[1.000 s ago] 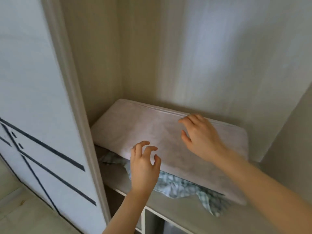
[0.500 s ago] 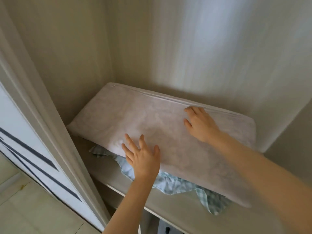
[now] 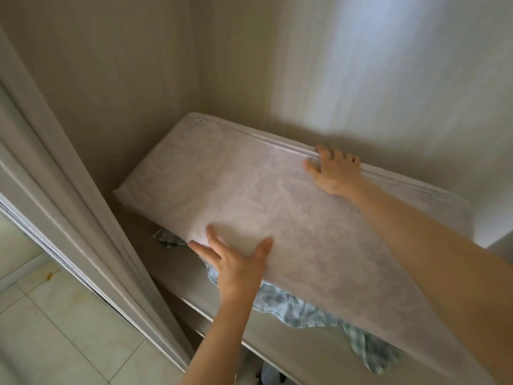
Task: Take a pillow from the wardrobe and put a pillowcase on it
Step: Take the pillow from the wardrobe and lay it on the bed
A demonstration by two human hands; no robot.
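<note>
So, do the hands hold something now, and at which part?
Yes, the pillow. The right hand hooks its fingers over the far zippered edge; the left hand presses flat at the near edge.

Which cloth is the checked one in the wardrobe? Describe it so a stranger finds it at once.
Look into the open wardrobe, at the shelf where the big pale pillow lies. Crumpled under the pillow's near edge, spilling onto the shelf beside the left hand, is the checked cloth. It is the only patterned thing there: light blue and white checks, thin and rumpled, against the plain, smooth pillow.
</note>
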